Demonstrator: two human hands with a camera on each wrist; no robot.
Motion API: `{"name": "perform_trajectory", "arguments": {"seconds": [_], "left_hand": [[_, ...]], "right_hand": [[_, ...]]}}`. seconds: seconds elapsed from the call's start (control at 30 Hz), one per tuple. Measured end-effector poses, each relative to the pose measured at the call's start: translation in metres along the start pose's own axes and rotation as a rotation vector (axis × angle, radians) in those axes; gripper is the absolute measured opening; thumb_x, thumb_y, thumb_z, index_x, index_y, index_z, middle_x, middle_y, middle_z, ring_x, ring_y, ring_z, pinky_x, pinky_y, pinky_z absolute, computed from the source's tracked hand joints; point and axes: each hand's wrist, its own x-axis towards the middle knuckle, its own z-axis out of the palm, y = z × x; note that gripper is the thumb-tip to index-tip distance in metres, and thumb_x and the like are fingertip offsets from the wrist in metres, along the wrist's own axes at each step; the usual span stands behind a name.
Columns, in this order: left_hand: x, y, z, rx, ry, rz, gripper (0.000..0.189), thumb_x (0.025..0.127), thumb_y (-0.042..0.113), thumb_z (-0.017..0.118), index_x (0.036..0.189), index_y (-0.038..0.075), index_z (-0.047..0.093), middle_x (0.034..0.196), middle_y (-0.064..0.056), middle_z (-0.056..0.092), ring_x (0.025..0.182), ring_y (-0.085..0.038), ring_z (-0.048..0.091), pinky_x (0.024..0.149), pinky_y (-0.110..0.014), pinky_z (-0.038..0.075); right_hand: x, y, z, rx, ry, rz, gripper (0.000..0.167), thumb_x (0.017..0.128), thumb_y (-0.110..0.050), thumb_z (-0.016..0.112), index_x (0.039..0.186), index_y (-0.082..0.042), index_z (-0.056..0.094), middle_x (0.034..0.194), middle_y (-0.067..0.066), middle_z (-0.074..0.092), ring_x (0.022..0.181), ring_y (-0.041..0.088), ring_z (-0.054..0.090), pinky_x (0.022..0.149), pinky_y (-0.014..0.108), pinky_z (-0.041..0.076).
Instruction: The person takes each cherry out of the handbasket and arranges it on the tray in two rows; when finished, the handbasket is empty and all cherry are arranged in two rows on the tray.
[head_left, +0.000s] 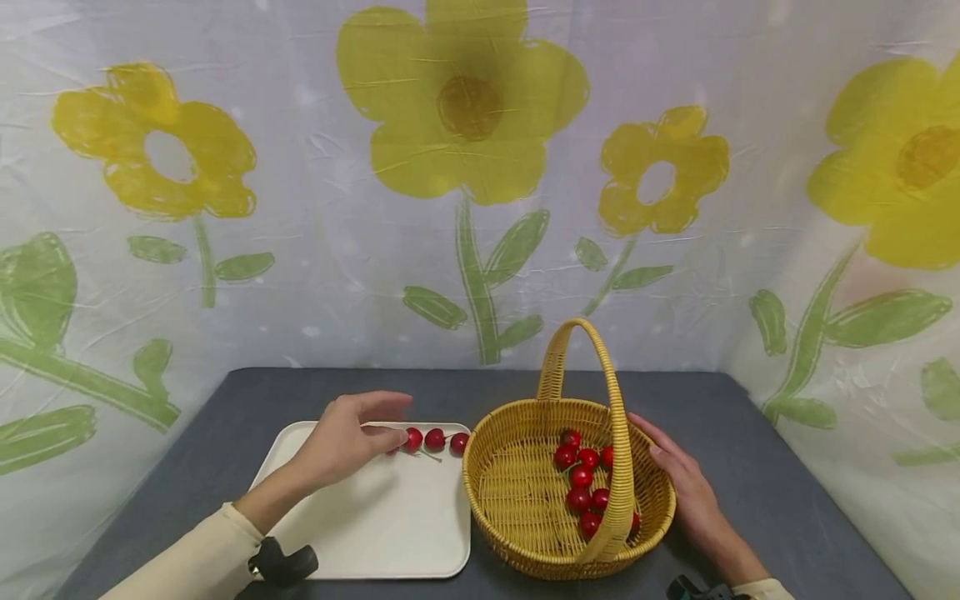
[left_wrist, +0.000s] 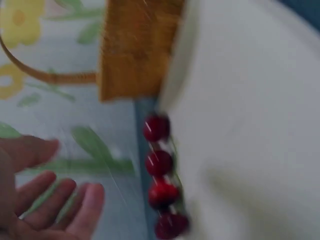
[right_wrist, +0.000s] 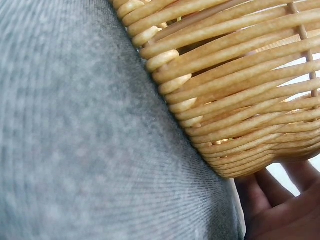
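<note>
My left hand [head_left: 348, 437] is over the white tray [head_left: 375, 533], its fingers loosely bent and apart with nothing between them. Close to its fingertips, several red cherries [head_left: 435, 440] with thin green stems line the tray's far edge. The left wrist view shows that row of cherries [left_wrist: 160, 162] beside the spread fingers [left_wrist: 92, 205]. To the right stands a yellow wicker basket [head_left: 517, 550] with a tall arched handle; more cherries [head_left: 580, 477] lie in its right half. My right hand [head_left: 686, 483] rests against the basket's right outer side, fingers extended along the weave [right_wrist: 250, 100].
A dark grey table [head_left: 750, 467] lies under the tray and basket. Behind and around it hangs a pale curtain [head_left: 315, 250] printed with yellow flowers. The basket stands close against the tray's right edge, and its handle [head_left: 618, 433] arches above the cherries inside.
</note>
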Motion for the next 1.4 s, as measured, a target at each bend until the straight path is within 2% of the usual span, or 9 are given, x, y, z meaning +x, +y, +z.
{"name": "perform_trajectory", "arguments": {"seconds": [0.23,0.37,0.53,0.8,1.0,1.17,1.2,1.3,1.4], "left_hand": [[-0.006,0.038,0.016,-0.319,-0.135,0.077,0.051,0.101,0.018,0.08,0.15,0.015,0.066,0.15,-0.009,0.07,0.139,-0.034,0.067,0.095,-0.036,0.066],[-0.005,0.055,0.035,-0.425,-0.201,0.144,0.052,0.102,0.013,0.078,0.152,0.008,0.064,0.15,-0.011,0.069,0.139,-0.032,0.067,0.1,-0.034,0.064],[0.0,0.067,0.068,-0.438,-0.249,0.187,0.049,0.102,0.011,0.078,0.149,0.002,0.065,0.147,-0.015,0.071,0.137,-0.03,0.068,0.103,-0.03,0.062],[0.012,0.07,0.123,-0.39,-0.259,0.161,0.041,0.102,0.015,0.079,0.142,0.008,0.072,0.139,-0.012,0.075,0.134,-0.038,0.07,0.101,-0.026,0.062],[0.018,0.08,0.158,-0.206,-0.26,0.177,0.04,0.099,0.018,0.082,0.138,0.01,0.076,0.134,-0.007,0.078,0.124,-0.022,0.076,0.096,-0.022,0.061],[0.019,0.093,0.178,0.145,-0.358,0.221,0.042,0.097,0.021,0.083,0.138,0.011,0.077,0.128,0.0,0.081,0.112,-0.007,0.076,0.09,-0.017,0.057],[0.02,0.094,0.182,0.218,-0.38,0.25,0.042,0.098,0.021,0.083,0.138,0.012,0.077,0.124,0.003,0.082,0.1,-0.002,0.075,0.083,-0.015,0.056],[0.022,0.095,0.191,0.361,-0.428,0.325,0.04,0.099,0.019,0.081,0.139,0.016,0.077,0.101,0.007,0.082,0.062,0.004,0.055,0.062,-0.014,0.048],[0.026,0.096,0.196,0.398,-0.457,0.36,0.038,0.1,0.015,0.079,0.138,0.018,0.078,0.102,0.007,0.082,0.05,0.0,0.038,0.058,-0.014,0.044]], "right_hand": [[0.0,0.0,0.0,-0.002,-0.002,0.011,0.054,0.123,-0.032,0.031,0.173,-0.013,0.034,0.165,-0.016,0.047,0.141,-0.009,0.053,0.109,0.013,0.049],[0.0,0.0,0.0,0.004,-0.006,0.008,0.054,0.123,-0.032,0.03,0.173,-0.013,0.034,0.164,-0.017,0.048,0.14,-0.008,0.055,0.108,0.014,0.05],[0.0,0.0,0.0,-0.004,-0.012,0.002,0.054,0.123,-0.032,0.029,0.173,-0.013,0.033,0.164,-0.015,0.048,0.14,-0.007,0.056,0.107,0.016,0.052],[0.0,0.002,0.0,-0.005,-0.012,-0.012,0.055,0.123,-0.031,0.029,0.173,-0.009,0.032,0.165,-0.014,0.047,0.141,-0.007,0.054,0.108,0.014,0.05],[0.0,0.0,-0.001,-0.013,-0.008,-0.01,0.054,0.123,-0.031,0.029,0.173,-0.01,0.033,0.165,-0.013,0.048,0.14,-0.007,0.055,0.108,0.015,0.051],[0.0,0.0,0.0,-0.034,0.001,-0.012,0.055,0.123,-0.032,0.03,0.172,-0.008,0.033,0.168,-0.008,0.047,0.14,-0.008,0.054,0.108,0.013,0.05],[0.0,0.0,0.0,-0.036,0.003,-0.015,0.055,0.123,-0.032,0.03,0.172,-0.008,0.033,0.167,-0.009,0.047,0.14,-0.008,0.054,0.108,0.013,0.05],[-0.001,0.001,-0.001,-0.041,0.005,-0.018,0.055,0.123,-0.031,0.029,0.172,-0.008,0.033,0.166,-0.011,0.048,0.14,-0.007,0.055,0.107,0.014,0.05],[-0.001,0.001,-0.001,-0.041,0.004,-0.017,0.055,0.123,-0.032,0.029,0.172,-0.009,0.033,0.167,-0.009,0.048,0.14,-0.006,0.056,0.107,0.014,0.051]]}}
